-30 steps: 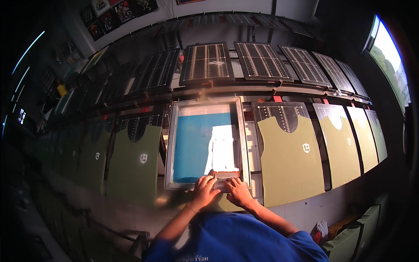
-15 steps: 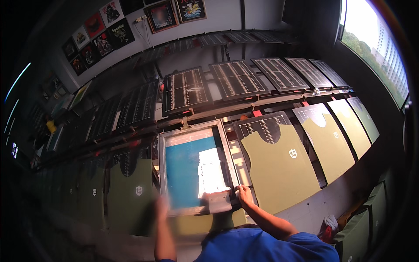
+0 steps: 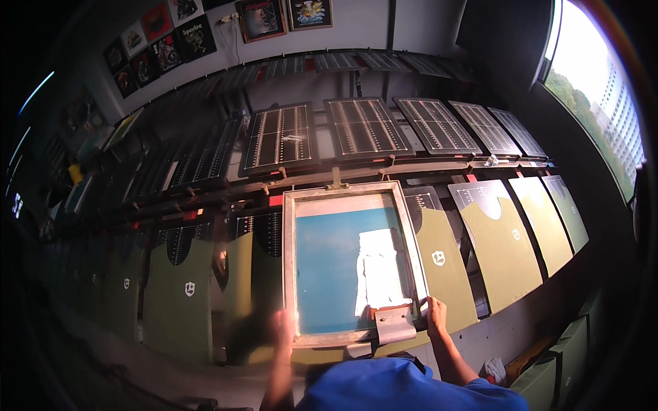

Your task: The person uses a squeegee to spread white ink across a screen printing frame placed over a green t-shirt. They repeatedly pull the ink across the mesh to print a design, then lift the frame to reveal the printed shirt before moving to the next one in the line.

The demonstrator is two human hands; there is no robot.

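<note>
A screen printing frame [image 3: 290, 267] with a blue mesh [image 3: 325, 267] is in front of me, tilted a little. My right hand [image 3: 436, 316] grips its right side near the lower corner. On the left side, my left hand [image 3: 284, 329] holds the frame's edge, somewhat blurred. White ink or a white patch [image 3: 381, 270] covers the right part of the mesh. A squeegee [image 3: 395, 325] with a grey metal handle leans at the frame's near end. Under and beside the frame lie olive green shirt pieces, one at the right [image 3: 442, 274] bearing a white shield print.
More olive shirt pieces [image 3: 504, 240] on dark boards run along the row both ways. Behind a rail [image 3: 260, 188] stand several black marked boards [image 3: 367, 130]. Green-covered boards [image 3: 534, 383] lean at lower right, beside a crumpled cloth [image 3: 493, 370]. A window [image 3: 596, 75] is at far right.
The screen frame has shifted to the right across the view, with the squeegee in it. My left hand has come onto its left edge; my right hand stays on the right side.
</note>
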